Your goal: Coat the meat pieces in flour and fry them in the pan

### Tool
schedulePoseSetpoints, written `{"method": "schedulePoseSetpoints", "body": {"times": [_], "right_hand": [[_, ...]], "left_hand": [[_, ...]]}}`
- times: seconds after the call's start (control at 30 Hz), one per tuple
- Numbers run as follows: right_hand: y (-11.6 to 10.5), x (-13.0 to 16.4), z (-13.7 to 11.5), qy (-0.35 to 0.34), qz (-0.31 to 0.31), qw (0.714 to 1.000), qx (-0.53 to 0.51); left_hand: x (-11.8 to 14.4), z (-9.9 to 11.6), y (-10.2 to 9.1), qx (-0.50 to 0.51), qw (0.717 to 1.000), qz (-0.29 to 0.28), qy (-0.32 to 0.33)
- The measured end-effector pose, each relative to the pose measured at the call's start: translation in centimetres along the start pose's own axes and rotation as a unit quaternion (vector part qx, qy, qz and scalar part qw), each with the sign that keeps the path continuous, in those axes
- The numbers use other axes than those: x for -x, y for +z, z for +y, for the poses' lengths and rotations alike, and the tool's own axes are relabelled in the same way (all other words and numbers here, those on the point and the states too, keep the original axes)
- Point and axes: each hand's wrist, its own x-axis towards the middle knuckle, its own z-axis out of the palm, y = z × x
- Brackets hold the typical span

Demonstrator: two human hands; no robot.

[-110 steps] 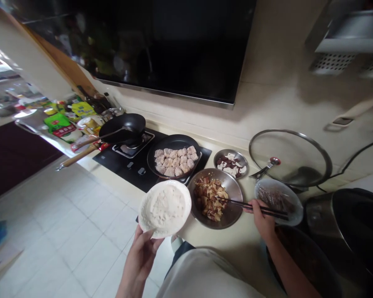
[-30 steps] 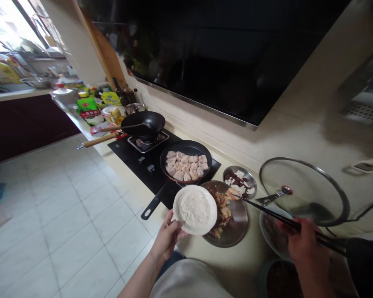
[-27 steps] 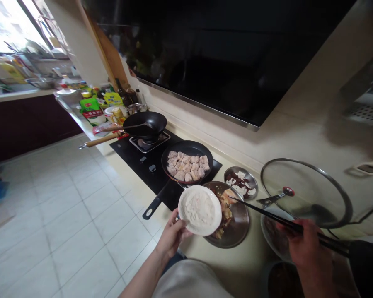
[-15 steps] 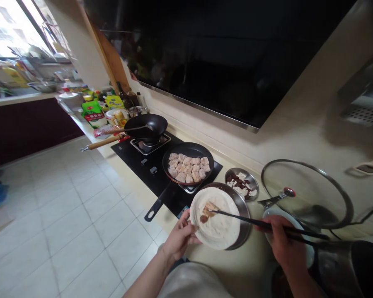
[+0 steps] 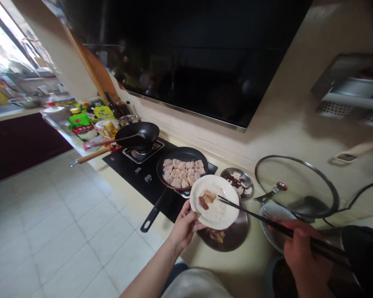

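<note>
My left hand (image 5: 184,227) grips the rim of a white plate (image 5: 224,215) of flour, held above a steel bowl (image 5: 236,238) with meat pieces in it. A couple of brown meat pieces (image 5: 206,198) lie on the flour. My right hand (image 5: 300,253) holds long dark chopsticks (image 5: 255,216), whose tips reach the plate beside those pieces. Just behind the plate stands a black frying pan (image 5: 183,154) filled with several floured pieces.
A black wok (image 5: 137,133) sits on the far burner of the black hob (image 5: 127,165). A small steel dish (image 5: 240,182), a glass lid (image 5: 295,186) and a plastic-covered bowl (image 5: 272,213) stand at the right. Bottles and packets (image 5: 81,122) crowd the counter's far left.
The chopsticks carried meat pieces from the steel bowl onto the floured plate. The plate moved right over the bowl, then rose slightly towards the frying pan.
</note>
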Motion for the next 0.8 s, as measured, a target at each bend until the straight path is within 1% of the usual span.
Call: {"method": "schedulePoseSetpoints", "body": {"times": [0.1, 0.17, 0.23, 0.3, 0.37, 0.5, 0.6, 0.7, 0.8], "right_hand": [[-0.6, -0.1, 0.5, -0.022, -0.033, 0.999, 0.031], [-1.1, -0.1, 1.0, -0.03, -0.04, 0.998, 0.049], [-1.1, 0.0, 1.6, -0.054, -0.051, 0.995, 0.072], [-0.8, 0.3, 2.0, -0.076, -0.065, 0.991, 0.092], [-0.3, 0.9, 2.2, -0.083, -0.088, 0.987, 0.106], [0.5, 1.9, 2.4, -0.065, -0.117, 0.984, 0.115], [0.2, 2.0, 3.1, -0.027, -0.102, 0.989, 0.102], [0.2, 1.9, 4.2, 0.064, -0.054, 0.995, 0.048], [1.2, 2.1, 4.8, 0.155, -0.01, 0.988, -0.008]], "left_hand": [[-0.5, 0.3, -0.1, 0.001, 1.0, 0.018, -0.008], [-0.7, 0.2, -0.3, 0.007, 0.999, 0.031, -0.007], [-0.8, -0.2, -0.6, 0.006, 0.999, 0.032, -0.004], [-0.8, -0.6, -0.7, 0.002, 1.0, 0.027, -0.007], [-0.7, -1.0, -0.8, 0.0, 1.0, 0.028, -0.008], [-0.8, -1.3, -0.9, -0.001, 1.0, 0.023, 0.007], [-0.8, -1.3, -1.1, -0.004, 1.0, 0.008, 0.015], [-0.6, -1.2, -1.5, -0.005, 1.0, 0.005, 0.025], [-0.3, -1.3, -1.6, -0.003, 0.999, 0.007, 0.032]]}}
